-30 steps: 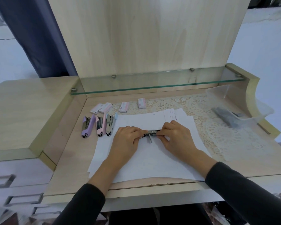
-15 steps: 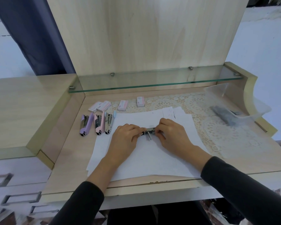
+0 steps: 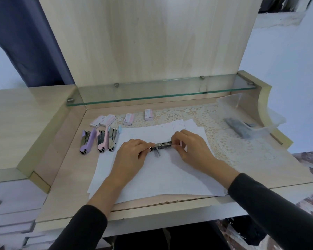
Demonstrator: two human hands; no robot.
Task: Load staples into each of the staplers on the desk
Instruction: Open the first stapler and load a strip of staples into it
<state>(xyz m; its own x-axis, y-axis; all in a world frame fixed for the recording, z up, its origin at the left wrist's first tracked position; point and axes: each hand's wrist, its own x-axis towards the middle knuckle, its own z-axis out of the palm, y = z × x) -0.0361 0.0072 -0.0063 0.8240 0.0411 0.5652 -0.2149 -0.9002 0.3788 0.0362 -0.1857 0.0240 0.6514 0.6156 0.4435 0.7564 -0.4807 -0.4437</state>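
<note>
**Item 1.** Purple stapler (image 3: 87, 141), pink stapler (image 3: 103, 141), blue stapler (image 3: 113, 139). They lie side by side on the bare counter (image 3: 61, 177), just left of the paper sheets (image 3: 161, 177). Each is swung open with its metal channel showing, long axis running near-to-far. Judged light and rigid, a smooth plastic shell over steel. Best taken by the plastic body, not the sprung rail.

**Item 2.** Staple boxes (image 3: 128, 119). Four small cartons in a loose row behind the staplers, toward the glass shelf. Light; the strips inside are judged brittle if bent.

**Item 3.** Left hand (image 3: 132, 152). Fingers curled around the left end of the open stapler, bracing it on the paper.

**Item 4.** Open stapler (image 3: 162, 145). It sits on the paper sheets at centre, between both hands. Long axis left-to-right, roughly parallel to the counter's front edge; a thin metal part juts from it toward the viewer. The hands cover both ends, so which end is the nose cannot be told. Small, stiff, glossy metal, likely slippery. An end-to-end hold suits it and leaves the channel free.

**Item 5.** Right hand (image 3: 190, 147). Thumb and fingertips pinch the stapler's right end. Whether a staple strip sits between them cannot be told.

**Item 6.** Clear tub (image 3: 229, 101). Far right, holding a grey object too blurred to identify.
</note>
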